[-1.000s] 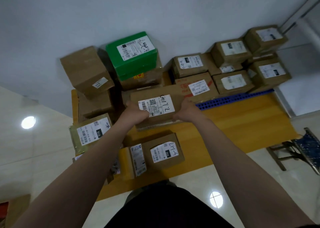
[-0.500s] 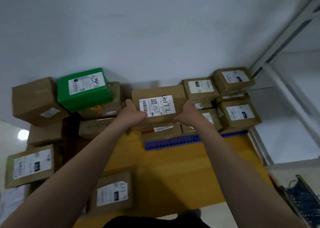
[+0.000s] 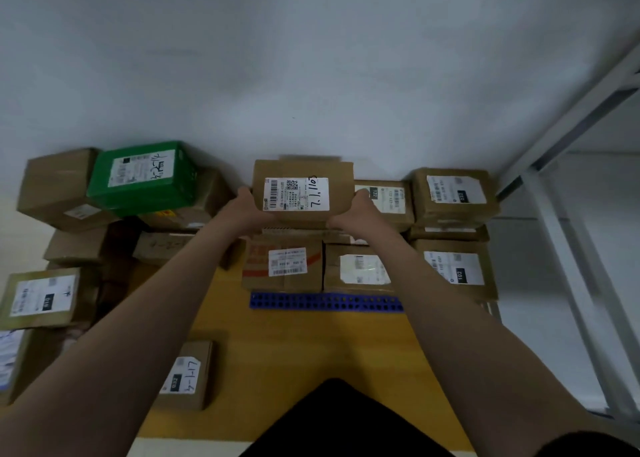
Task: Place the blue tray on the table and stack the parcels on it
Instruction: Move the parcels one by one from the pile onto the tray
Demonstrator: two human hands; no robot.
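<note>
Parcel (image 3: 301, 193) with barcode label and handwritten digits, grasped at its ends by left hand (image 3: 247, 210) and right hand (image 3: 356, 212), above stacked parcels (image 3: 284, 266) filling blue tray (image 3: 325, 302) on table (image 3: 311, 345). Neighbouring labels read 122 and 102.

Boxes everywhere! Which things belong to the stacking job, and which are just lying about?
Job: brown cardboard parcel held by left hand and right hand; blue perforated plastic tray; yellow wooden table; green cardboard parcel.
Just there: white wall; grey metal frame.
</note>
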